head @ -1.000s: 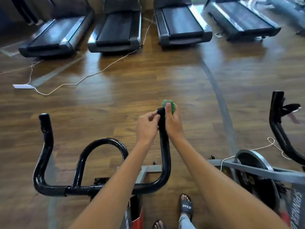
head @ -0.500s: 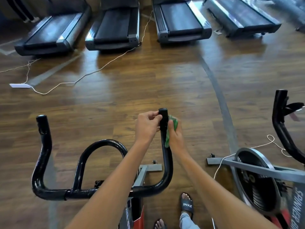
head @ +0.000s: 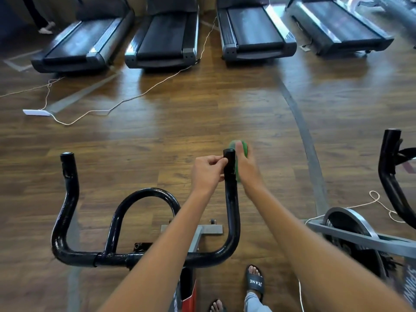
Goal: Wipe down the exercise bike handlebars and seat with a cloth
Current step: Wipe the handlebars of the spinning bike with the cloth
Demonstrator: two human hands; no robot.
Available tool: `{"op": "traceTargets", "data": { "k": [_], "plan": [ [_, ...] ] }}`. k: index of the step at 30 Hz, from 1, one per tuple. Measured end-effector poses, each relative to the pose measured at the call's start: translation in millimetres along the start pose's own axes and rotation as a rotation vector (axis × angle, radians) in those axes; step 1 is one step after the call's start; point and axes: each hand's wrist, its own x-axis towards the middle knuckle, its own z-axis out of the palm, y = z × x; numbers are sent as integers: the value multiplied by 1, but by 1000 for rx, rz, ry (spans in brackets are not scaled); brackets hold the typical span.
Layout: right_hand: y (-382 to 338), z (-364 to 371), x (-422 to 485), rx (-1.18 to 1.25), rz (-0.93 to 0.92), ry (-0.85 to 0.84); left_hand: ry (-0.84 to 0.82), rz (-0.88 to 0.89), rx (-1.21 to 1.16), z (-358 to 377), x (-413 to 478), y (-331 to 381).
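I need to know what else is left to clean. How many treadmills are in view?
4, in a row along the far edge: far left, centre-left, centre-right, far right. Only their rear decks show; more may lie outside the frame.

One view only, head-worn, wide-angle; it looks forward and steeply down from above the black handlebars (head: 144, 257), close enough that both forearms run in from the bottom edge and a sandalled foot (head: 255, 282) shows directly below; straight lines bow toward the edges. The wooden floor (head: 202, 113) fills the middle ground; a row of treadmills (head: 254, 34) lies along the top edge, well away; part of a second bike's flywheel (head: 351, 230) is cut by the right edge; no second view, so nothing overlaps.
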Motion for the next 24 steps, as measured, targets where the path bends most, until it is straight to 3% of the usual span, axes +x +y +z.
{"op": "traceTargets", "data": {
  "k": [4,7,12,16,20,24],
  "plan": [
    [66,-1,-90,83,298,56,4,-18,20,1,5,-6],
    [73,-2,-126,112,449,54,6,-3,22,-1,5,-5],
    [42,8,-53,-18,222,46,-8,33,32,-1,4,-4],
    [56,7,-88,-39,323,90,-14,33,42,-1,6,-5],
    [71,43,-186,224,444,407,-13,49,42,-1,10,-11],
    [62,75,-198,367,479,649,-16,56,12,1,12,-18]
  ]
}}
